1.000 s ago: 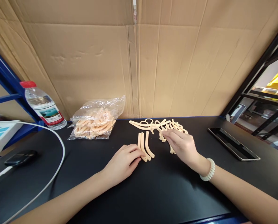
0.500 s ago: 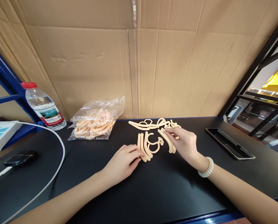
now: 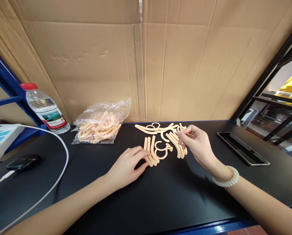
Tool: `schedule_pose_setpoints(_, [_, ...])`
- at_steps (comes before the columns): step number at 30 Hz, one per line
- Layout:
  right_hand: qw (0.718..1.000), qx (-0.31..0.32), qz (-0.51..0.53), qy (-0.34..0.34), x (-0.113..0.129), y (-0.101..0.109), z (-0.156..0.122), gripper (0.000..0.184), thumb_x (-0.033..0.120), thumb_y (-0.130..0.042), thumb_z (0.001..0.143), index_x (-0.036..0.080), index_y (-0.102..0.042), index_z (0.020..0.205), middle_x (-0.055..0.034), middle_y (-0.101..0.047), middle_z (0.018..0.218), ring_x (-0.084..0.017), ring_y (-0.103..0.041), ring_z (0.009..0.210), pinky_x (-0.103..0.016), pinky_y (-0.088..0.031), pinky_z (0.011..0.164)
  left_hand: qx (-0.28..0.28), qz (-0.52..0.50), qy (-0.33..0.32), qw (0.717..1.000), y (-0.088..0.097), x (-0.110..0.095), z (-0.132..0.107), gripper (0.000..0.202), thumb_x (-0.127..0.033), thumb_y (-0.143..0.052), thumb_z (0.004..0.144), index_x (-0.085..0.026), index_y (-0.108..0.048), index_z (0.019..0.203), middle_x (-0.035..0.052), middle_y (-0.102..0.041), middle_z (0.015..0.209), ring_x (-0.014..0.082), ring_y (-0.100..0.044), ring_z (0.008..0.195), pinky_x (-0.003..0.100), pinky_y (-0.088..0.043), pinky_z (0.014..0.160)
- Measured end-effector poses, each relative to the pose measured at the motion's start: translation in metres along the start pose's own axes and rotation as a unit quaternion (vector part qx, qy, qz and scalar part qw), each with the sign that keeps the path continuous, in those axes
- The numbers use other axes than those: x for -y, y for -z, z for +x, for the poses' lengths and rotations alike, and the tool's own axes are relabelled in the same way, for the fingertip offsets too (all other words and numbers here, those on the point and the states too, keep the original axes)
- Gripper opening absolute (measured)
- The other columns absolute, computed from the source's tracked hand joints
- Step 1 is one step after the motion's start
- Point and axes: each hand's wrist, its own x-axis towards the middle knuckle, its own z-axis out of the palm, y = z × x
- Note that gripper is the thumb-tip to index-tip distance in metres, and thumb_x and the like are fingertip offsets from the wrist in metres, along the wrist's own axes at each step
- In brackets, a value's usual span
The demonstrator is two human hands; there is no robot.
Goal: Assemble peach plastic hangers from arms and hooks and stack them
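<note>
My left hand (image 3: 127, 167) rests on the table, its thumb and fingers closed about the lower end of a row of curved beige hanger arms (image 3: 153, 148). Right of that row lie open beige hanger hooks (image 3: 162, 153). My right hand (image 3: 197, 143) hovers over a second group of hanger arms (image 3: 175, 145), fingers curled and fingertips together near their upper ends. Whatever those fingertips may hold is hidden. Behind, an assembled-looking beige hanger (image 3: 146, 130) lies with more beige pieces by the table's back edge.
A clear bag of beige parts (image 3: 99, 127) lies at the back left, with a red-capped water bottle (image 3: 48, 109) beside it. A white cable (image 3: 66, 163) loops over the black table (image 3: 141, 205) near a black device (image 3: 23, 162). A phone (image 3: 242, 148) lies right.
My right hand has lifted slightly and shifted right from the right-hand group, where more hanger arms now show side by side. The left hand stays at its row.
</note>
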Motion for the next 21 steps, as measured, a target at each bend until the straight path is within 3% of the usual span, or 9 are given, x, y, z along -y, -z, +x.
schedule_pose_setpoints(5, [0.996, 0.038, 0.045, -0.067, 0.001, -0.001, 0.001, 0.023, 0.029, -0.067, 0.075, 0.022, -0.052, 0.090, 0.0078, -0.055, 0.056, -0.010, -0.054, 0.043, -0.023, -0.043, 0.043, 0.012, 0.006, -0.006, 1.000, 0.003, 0.000, 0.001, 0.022, -0.020, -0.054, 0.089, -0.022, -0.059, 0.111, 0.0037, -0.060, 0.111, 0.0180, -0.060, 0.097, 0.032, -0.044, 0.082])
schedule_pose_setpoints(8, [0.989, 0.077, 0.071, -0.106, 0.002, 0.002, 0.002, 0.028, 0.029, -0.064, 0.078, 0.021, -0.058, 0.105, 0.0052, -0.057, 0.062, -0.011, -0.057, 0.051, -0.024, -0.045, 0.047, 0.037, 0.010, -0.020, 0.999, 0.005, 0.000, 0.001, 0.020, -0.019, -0.052, 0.090, -0.024, -0.058, 0.108, 0.0018, -0.062, 0.115, 0.0178, -0.060, 0.102, 0.032, -0.043, 0.084])
schedule_pose_setpoints(12, [0.972, 0.128, 0.108, -0.163, 0.000, 0.008, 0.002, 0.023, 0.029, -0.070, 0.075, 0.017, -0.064, 0.094, -0.0038, -0.066, 0.082, -0.016, -0.064, 0.078, -0.025, -0.051, 0.061, 0.042, 0.011, -0.030, 0.999, 0.007, 0.001, 0.001, 0.020, -0.018, -0.051, 0.090, -0.024, -0.058, 0.108, 0.0009, -0.065, 0.114, 0.0178, -0.060, 0.106, 0.032, -0.042, 0.086])
schedule_pose_setpoints(15, [0.963, 0.157, 0.126, -0.182, -0.003, 0.009, 0.001, 0.022, 0.028, -0.076, 0.070, 0.019, -0.060, 0.082, -0.0055, -0.070, 0.090, -0.018, -0.064, 0.091, -0.025, -0.050, 0.068, 0.032, 0.018, -0.023, 0.999, 0.009, 0.002, 0.001, 0.022, -0.016, -0.048, 0.090, -0.022, -0.059, 0.108, 0.0019, -0.067, 0.105, 0.0177, -0.062, 0.100, 0.032, -0.042, 0.083])
schedule_pose_setpoints(18, [0.965, 0.163, 0.125, -0.164, -0.005, 0.008, -0.001, 0.026, 0.027, -0.079, 0.068, 0.019, -0.057, 0.078, -0.0061, -0.072, 0.089, -0.016, -0.063, 0.083, -0.022, -0.044, 0.058, 0.017, 0.027, -0.001, 1.000, 0.009, 0.003, 0.001, 0.021, -0.017, -0.047, 0.090, -0.021, -0.060, 0.105, 0.0024, -0.067, 0.100, 0.0184, -0.063, 0.093, 0.032, -0.043, 0.080])
schedule_pose_setpoints(21, [0.969, 0.146, 0.133, -0.149, -0.006, 0.005, -0.004, 0.033, 0.027, -0.079, 0.068, 0.020, -0.060, 0.094, -0.0058, -0.072, 0.089, -0.014, -0.060, 0.073, -0.023, -0.040, 0.054, -0.020, 0.032, 0.065, 0.997, 0.006, 0.004, 0.003, 0.021, -0.025, -0.049, 0.090, -0.020, -0.061, 0.107, 0.0043, -0.064, 0.100, 0.0193, -0.062, 0.088, 0.034, -0.046, 0.078])
